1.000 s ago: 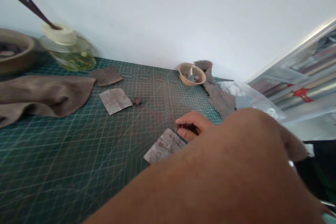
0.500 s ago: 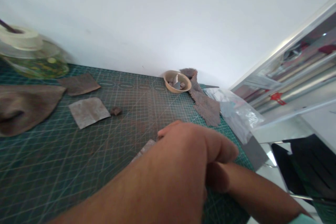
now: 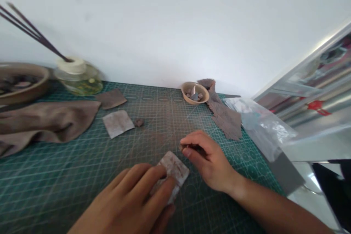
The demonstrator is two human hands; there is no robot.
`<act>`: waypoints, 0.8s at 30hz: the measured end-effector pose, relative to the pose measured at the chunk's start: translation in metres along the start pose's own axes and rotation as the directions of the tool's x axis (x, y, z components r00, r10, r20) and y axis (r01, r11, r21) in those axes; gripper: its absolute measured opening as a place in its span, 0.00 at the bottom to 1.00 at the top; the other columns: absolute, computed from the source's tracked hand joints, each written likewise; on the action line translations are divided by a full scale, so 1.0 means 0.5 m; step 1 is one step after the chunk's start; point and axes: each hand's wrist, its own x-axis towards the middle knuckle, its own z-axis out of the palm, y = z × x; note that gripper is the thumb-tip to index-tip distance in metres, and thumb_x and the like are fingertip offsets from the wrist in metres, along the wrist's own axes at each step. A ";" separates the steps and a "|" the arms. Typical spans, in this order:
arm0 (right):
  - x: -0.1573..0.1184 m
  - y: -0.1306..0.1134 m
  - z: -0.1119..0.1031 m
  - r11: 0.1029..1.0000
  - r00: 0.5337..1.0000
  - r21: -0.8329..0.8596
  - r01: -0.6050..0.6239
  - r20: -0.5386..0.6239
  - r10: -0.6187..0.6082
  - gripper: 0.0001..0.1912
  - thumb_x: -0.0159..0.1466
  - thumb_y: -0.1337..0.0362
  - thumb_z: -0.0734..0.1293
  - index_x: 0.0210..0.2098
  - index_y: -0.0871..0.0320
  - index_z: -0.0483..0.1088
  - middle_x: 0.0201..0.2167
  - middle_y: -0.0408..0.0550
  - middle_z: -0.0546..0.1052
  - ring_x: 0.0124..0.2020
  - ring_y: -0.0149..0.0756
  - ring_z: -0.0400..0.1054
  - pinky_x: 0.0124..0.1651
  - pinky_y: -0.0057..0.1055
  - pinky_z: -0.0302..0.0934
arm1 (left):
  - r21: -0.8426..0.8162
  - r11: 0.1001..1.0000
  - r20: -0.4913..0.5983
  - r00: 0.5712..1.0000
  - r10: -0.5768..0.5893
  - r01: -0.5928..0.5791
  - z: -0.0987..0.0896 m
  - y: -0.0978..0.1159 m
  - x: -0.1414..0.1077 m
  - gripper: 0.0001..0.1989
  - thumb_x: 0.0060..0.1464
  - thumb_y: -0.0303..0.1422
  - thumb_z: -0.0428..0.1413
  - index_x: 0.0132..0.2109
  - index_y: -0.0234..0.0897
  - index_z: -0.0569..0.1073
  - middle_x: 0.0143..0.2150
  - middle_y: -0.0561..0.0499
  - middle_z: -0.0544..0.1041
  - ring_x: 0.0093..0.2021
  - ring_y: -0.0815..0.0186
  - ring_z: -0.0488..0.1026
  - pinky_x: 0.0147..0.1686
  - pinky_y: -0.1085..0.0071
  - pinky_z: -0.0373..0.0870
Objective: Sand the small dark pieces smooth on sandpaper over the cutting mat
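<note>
My left hand (image 3: 137, 193) lies on a stained pale sandpaper-like piece (image 3: 175, 170) on the green cutting mat (image 3: 90, 168), its fingers apart across the near-left part. Just to the right, my right hand (image 3: 210, 159) pinches a small brown piece (image 3: 182, 147) between thumb and fingertips, above the mat. Farther back on the left are a pale square sheet (image 3: 117, 123), a darker brown square (image 3: 111, 98) and a small brown lump (image 3: 139, 122). A small beige bowl (image 3: 204, 97) at the back holds several small pieces.
Along the left stand a brown bowl (image 3: 41, 80), a glass reed diffuser (image 3: 79, 78) and a crumpled brown cloth (image 3: 60, 120). A frayed cloth strip (image 3: 226, 117) and clear plastic bags (image 3: 270, 120) lie at the right. A white wall (image 3: 153, 25) rises behind.
My hands have come apart: the left one has drawn back down and left, uncovering the stained piece, and the right one now shows fully. The view has shifted, bringing the brown bowl into sight.
</note>
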 end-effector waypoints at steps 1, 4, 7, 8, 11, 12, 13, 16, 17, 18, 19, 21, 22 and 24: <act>-0.003 -0.004 -0.002 1.000 1.000 0.022 -0.019 0.016 0.019 0.09 0.69 0.64 0.67 0.48 0.50 0.75 0.43 0.45 0.74 0.45 0.34 0.69 0.49 0.33 0.62 | 0.023 1.000 0.031 0.999 -0.017 0.017 0.003 0.001 -0.005 0.15 0.55 0.29 0.54 0.50 0.44 0.72 0.43 0.51 0.78 0.39 0.59 0.72 0.38 0.62 0.67; -0.014 -0.010 -0.010 0.980 0.992 0.164 -0.115 0.061 0.106 0.12 0.72 0.61 0.63 0.52 0.47 0.74 0.43 0.45 0.73 0.42 0.32 0.68 0.48 0.32 0.61 | 0.024 0.998 0.192 0.980 -0.060 0.057 0.002 -0.003 -0.005 0.13 0.53 0.31 0.59 0.47 0.41 0.74 0.42 0.50 0.78 0.37 0.58 0.73 0.37 0.61 0.69; -0.023 -0.013 -0.012 0.856 0.960 0.435 -0.279 0.127 0.248 0.14 0.72 0.57 0.63 0.54 0.49 0.74 0.34 0.44 0.72 0.36 0.31 0.65 0.42 0.29 0.59 | -0.019 0.993 0.329 0.938 -0.107 0.120 -0.009 -0.012 0.010 0.13 0.54 0.33 0.60 0.47 0.41 0.73 0.43 0.50 0.78 0.39 0.57 0.73 0.38 0.59 0.72; -0.025 -0.014 -0.012 0.784 0.945 0.528 -0.325 0.154 0.288 0.13 0.72 0.57 0.64 0.52 0.51 0.75 0.32 0.44 0.71 0.35 0.31 0.65 0.41 0.28 0.59 | -0.037 0.990 0.355 0.928 -0.115 0.137 -0.012 -0.016 0.015 0.13 0.54 0.33 0.60 0.47 0.41 0.73 0.44 0.50 0.78 0.40 0.56 0.73 0.39 0.58 0.72; -0.029 -0.023 -0.012 0.562 0.913 0.732 -0.385 0.212 0.349 0.11 0.70 0.59 0.66 0.48 0.55 0.76 0.31 0.44 0.71 0.34 0.28 0.65 0.41 0.25 0.60 | -0.085 0.983 0.372 0.920 -0.122 0.165 -0.016 -0.027 0.024 0.11 0.58 0.31 0.57 0.49 0.42 0.72 0.46 0.50 0.77 0.44 0.56 0.73 0.44 0.57 0.73; -0.030 -0.026 -0.012 0.506 0.907 0.770 -0.388 0.223 0.356 0.10 0.69 0.60 0.67 0.47 0.55 0.76 0.32 0.44 0.71 0.34 0.27 0.65 0.41 0.24 0.60 | -0.101 0.980 0.365 0.923 -0.123 0.171 -0.016 -0.032 0.026 0.10 0.59 0.30 0.55 0.49 0.42 0.72 0.47 0.51 0.77 0.45 0.57 0.73 0.46 0.57 0.72; -0.031 -0.029 -0.012 0.460 0.902 0.797 -0.392 0.235 0.362 0.09 0.69 0.62 0.67 0.47 0.56 0.76 0.33 0.44 0.71 0.33 0.27 0.66 0.40 0.24 0.61 | -0.115 0.978 0.351 0.929 -0.121 0.172 -0.016 -0.036 0.027 0.10 0.60 0.30 0.53 0.49 0.42 0.72 0.48 0.51 0.77 0.46 0.58 0.72 0.47 0.57 0.72; -0.032 -0.031 -0.014 0.368 0.888 0.836 -0.408 0.269 0.374 0.09 0.70 0.64 0.66 0.47 0.57 0.76 0.36 0.45 0.72 0.33 0.26 0.67 0.40 0.23 0.63 | -0.137 0.980 0.293 0.951 -0.097 0.142 -0.013 -0.049 0.028 0.14 0.61 0.27 0.51 0.52 0.42 0.71 0.51 0.52 0.77 0.53 0.59 0.71 0.54 0.60 0.69; -0.032 -0.031 -0.014 0.349 0.885 0.843 -0.410 0.275 0.375 0.08 0.70 0.64 0.66 0.46 0.58 0.76 0.36 0.45 0.72 0.33 0.26 0.67 0.40 0.23 0.64 | -0.134 0.984 0.275 0.958 -0.076 0.116 -0.012 -0.053 0.027 0.16 0.60 0.26 0.51 0.54 0.42 0.71 0.53 0.51 0.76 0.55 0.59 0.70 0.55 0.60 0.68; -0.031 -0.030 -0.014 0.331 0.884 0.849 -0.411 0.282 0.374 0.08 0.69 0.65 0.66 0.46 0.58 0.76 0.36 0.45 0.73 0.33 0.26 0.68 0.40 0.23 0.65 | -0.127 0.988 0.261 0.964 -0.051 0.087 -0.011 -0.056 0.026 0.18 0.59 0.25 0.51 0.55 0.43 0.70 0.54 0.51 0.76 0.57 0.59 0.69 0.56 0.61 0.67; -0.029 -0.029 -0.013 0.315 0.884 0.856 -0.410 0.287 0.370 0.08 0.69 0.65 0.67 0.46 0.58 0.76 0.36 0.45 0.73 0.33 0.26 0.68 0.40 0.23 0.65 | -0.115 0.991 0.242 0.970 -0.035 0.064 -0.009 -0.058 0.024 0.21 0.57 0.23 0.51 0.56 0.43 0.70 0.55 0.52 0.76 0.58 0.60 0.69 0.57 0.62 0.66; -0.025 -0.026 -0.012 0.285 0.885 0.868 -0.406 0.295 0.360 0.08 0.67 0.65 0.69 0.46 0.58 0.76 0.36 0.45 0.73 0.33 0.26 0.68 0.40 0.22 0.66 | -0.090 0.995 0.192 0.981 -0.025 0.043 -0.003 -0.061 0.019 0.25 0.54 0.22 0.51 0.57 0.44 0.70 0.55 0.53 0.77 0.58 0.60 0.69 0.57 0.62 0.65; -0.022 -0.024 -0.011 0.274 0.886 0.873 -0.402 0.296 0.358 0.08 0.66 0.65 0.70 0.45 0.58 0.76 0.36 0.45 0.73 0.33 0.26 0.68 0.39 0.22 0.67 | -0.079 0.996 0.160 0.987 -0.033 0.047 0.001 -0.062 0.016 0.26 0.52 0.22 0.51 0.57 0.45 0.70 0.55 0.53 0.77 0.58 0.60 0.69 0.57 0.62 0.64; -0.018 -0.020 -0.011 0.261 0.884 0.879 -0.399 0.294 0.364 0.08 0.65 0.65 0.71 0.44 0.59 0.76 0.36 0.45 0.73 0.33 0.26 0.69 0.39 0.21 0.68 | -0.067 0.996 0.105 0.993 -0.050 0.057 0.010 -0.063 0.011 0.27 0.51 0.22 0.50 0.57 0.47 0.70 0.55 0.55 0.77 0.58 0.61 0.69 0.57 0.63 0.64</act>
